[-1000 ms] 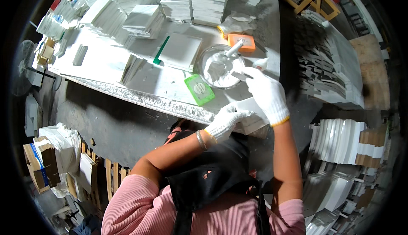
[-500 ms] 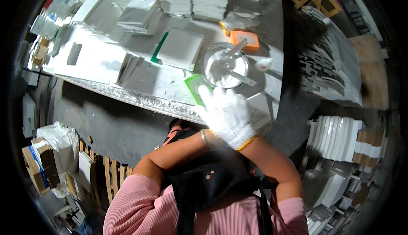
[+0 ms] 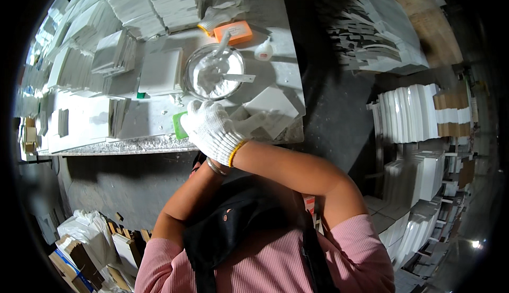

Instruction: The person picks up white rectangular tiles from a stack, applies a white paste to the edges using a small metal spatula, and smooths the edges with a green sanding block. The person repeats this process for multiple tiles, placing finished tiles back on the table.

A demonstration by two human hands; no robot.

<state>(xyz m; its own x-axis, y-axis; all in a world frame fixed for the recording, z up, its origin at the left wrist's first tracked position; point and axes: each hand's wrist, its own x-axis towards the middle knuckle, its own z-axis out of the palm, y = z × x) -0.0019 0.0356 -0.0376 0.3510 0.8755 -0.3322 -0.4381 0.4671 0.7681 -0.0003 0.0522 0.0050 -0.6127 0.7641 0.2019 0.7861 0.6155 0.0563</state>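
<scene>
My right hand (image 3: 211, 130), in a white knitted glove with a yellow cuff, lies over a green flat piece (image 3: 180, 126) near the bench's front edge. Its fingers look curled together; whatever they may hold is hidden. Beneath the right wrist crosses my left forearm (image 3: 183, 203), with a bracelet at the wrist. The left hand itself is hidden or blurred, so its fingers cannot be read. Just beyond the glove stands a round metal bowl (image 3: 186, 81) of white paste (image 3: 209, 78), with two metal blades in it. To the right lies a white tile (image 3: 275, 110).
Behind the bowl are an orange box (image 3: 234, 32), a small white bottle (image 3: 264, 50) and a loose white glove (image 3: 220, 15). Stacked white tiles (image 3: 114, 52) crowd the bench's left and back. More white pieces (image 3: 408, 114) stand beyond the aisle at right.
The view has turned and shifted, so the bench appears further left. My right glove now covers more of the green piece, with its fingers drawn in. My forearms remain crossed.
</scene>
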